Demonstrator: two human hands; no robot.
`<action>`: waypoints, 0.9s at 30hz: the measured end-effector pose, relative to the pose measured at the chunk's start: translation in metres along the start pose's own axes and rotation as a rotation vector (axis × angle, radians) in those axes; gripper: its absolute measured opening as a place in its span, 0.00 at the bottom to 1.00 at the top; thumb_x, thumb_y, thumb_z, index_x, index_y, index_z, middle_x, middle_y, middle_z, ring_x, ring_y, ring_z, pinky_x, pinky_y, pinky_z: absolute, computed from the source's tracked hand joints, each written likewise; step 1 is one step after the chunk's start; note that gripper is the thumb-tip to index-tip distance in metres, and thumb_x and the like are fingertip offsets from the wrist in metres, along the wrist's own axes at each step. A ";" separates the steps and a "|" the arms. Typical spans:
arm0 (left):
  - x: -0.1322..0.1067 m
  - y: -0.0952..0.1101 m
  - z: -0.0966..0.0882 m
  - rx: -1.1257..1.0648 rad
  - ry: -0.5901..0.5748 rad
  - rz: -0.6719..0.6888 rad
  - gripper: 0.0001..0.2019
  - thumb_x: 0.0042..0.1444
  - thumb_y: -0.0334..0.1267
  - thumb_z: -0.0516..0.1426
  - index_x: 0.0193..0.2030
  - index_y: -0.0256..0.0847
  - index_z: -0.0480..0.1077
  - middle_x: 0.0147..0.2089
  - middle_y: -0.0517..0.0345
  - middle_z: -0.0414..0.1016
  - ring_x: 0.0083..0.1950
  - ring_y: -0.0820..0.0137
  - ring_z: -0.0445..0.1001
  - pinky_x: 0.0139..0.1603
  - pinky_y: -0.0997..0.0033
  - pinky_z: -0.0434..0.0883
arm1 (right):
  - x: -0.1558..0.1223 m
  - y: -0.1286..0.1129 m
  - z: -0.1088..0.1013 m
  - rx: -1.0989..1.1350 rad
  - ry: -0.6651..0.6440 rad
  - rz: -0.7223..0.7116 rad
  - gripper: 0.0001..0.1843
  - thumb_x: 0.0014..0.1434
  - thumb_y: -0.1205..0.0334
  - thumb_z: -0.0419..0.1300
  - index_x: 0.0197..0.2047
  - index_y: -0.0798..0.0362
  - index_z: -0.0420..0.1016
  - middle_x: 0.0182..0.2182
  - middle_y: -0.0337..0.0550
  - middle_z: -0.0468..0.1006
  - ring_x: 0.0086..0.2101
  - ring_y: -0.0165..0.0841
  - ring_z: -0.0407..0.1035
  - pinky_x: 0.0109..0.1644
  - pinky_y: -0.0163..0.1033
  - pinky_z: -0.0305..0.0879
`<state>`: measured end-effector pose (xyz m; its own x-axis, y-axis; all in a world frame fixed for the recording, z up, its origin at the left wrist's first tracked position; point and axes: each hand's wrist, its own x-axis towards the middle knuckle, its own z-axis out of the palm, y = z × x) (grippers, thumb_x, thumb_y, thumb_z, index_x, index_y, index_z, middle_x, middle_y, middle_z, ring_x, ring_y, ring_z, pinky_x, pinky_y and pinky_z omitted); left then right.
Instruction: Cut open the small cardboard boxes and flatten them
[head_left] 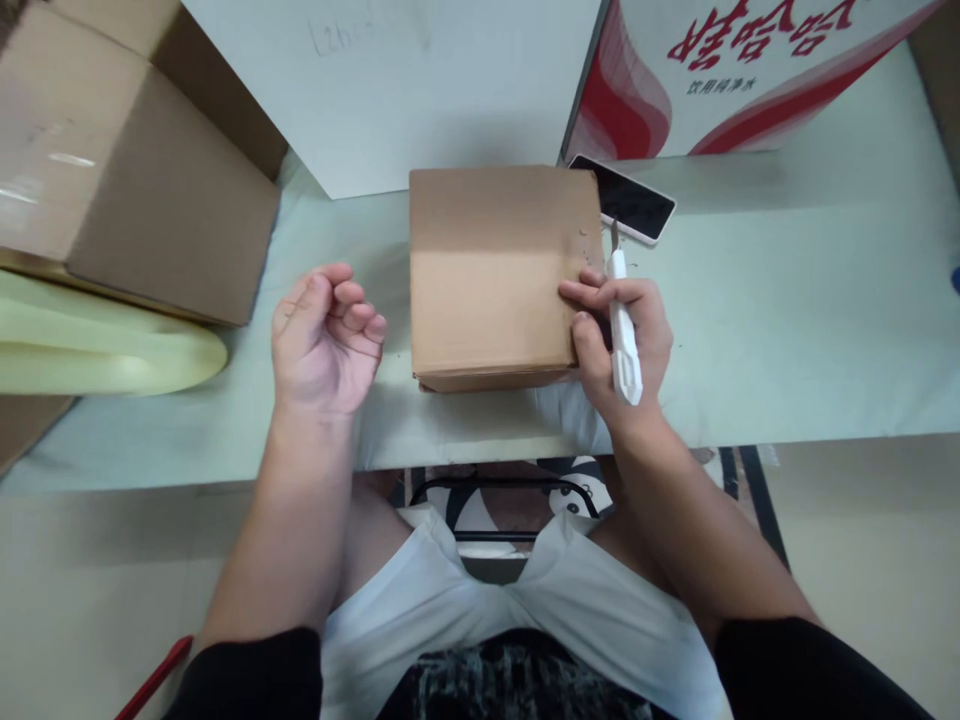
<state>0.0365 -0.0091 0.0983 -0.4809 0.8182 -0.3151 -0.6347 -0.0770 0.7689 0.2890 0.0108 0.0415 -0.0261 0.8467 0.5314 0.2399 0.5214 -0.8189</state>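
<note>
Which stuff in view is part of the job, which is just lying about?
In use:
- small cardboard box, right hand touching its side
- white knife, blade out, in that hand

Apparently just lying about:
- phone, beside the small box
- red-printed carton, behind
- large cardboard box, far left
- pale yellow object, far left

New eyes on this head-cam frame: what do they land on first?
Probably the plain brown box in the middle of the table, with the right hand at its right side holding a white cutter, blade exposed. Next, the red-lettered carton standing behind, to the right.
</note>
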 end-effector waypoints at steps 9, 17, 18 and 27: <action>0.007 -0.007 -0.017 0.079 -0.255 0.025 0.16 0.65 0.16 0.50 0.44 0.39 0.73 0.32 0.59 0.85 0.32 0.74 0.86 0.33 0.80 0.81 | 0.001 0.001 0.001 -0.021 0.017 -0.003 0.10 0.63 0.67 0.61 0.45 0.44 0.67 0.42 0.38 0.87 0.56 0.39 0.80 0.67 0.58 0.73; 0.010 -0.006 -0.016 0.022 -0.134 0.051 0.19 0.68 0.16 0.50 0.30 0.38 0.71 0.28 0.63 0.84 0.24 0.76 0.82 0.24 0.83 0.77 | 0.002 -0.001 0.002 -0.034 0.022 0.008 0.09 0.64 0.66 0.61 0.44 0.44 0.67 0.42 0.38 0.87 0.56 0.40 0.81 0.67 0.58 0.73; 0.010 -0.005 -0.016 0.019 -0.123 0.053 0.19 0.69 0.17 0.51 0.29 0.38 0.71 0.27 0.63 0.83 0.23 0.76 0.82 0.22 0.85 0.75 | 0.002 -0.001 0.002 -0.034 0.022 0.007 0.09 0.63 0.66 0.61 0.44 0.44 0.67 0.42 0.38 0.87 0.55 0.40 0.81 0.67 0.58 0.73; 0.021 -0.006 -0.040 0.058 -0.166 0.073 0.16 0.70 0.41 0.62 0.29 0.45 0.77 0.24 0.67 0.80 0.21 0.80 0.77 0.22 0.86 0.73 | 0.001 -0.001 0.001 -0.026 0.016 0.018 0.09 0.63 0.67 0.61 0.44 0.45 0.67 0.42 0.39 0.87 0.55 0.41 0.81 0.67 0.59 0.73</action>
<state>0.0064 -0.0144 0.0651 -0.4149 0.8948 -0.1650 -0.5639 -0.1105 0.8184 0.2875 0.0113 0.0421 -0.0062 0.8540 0.5203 0.2658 0.5030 -0.8224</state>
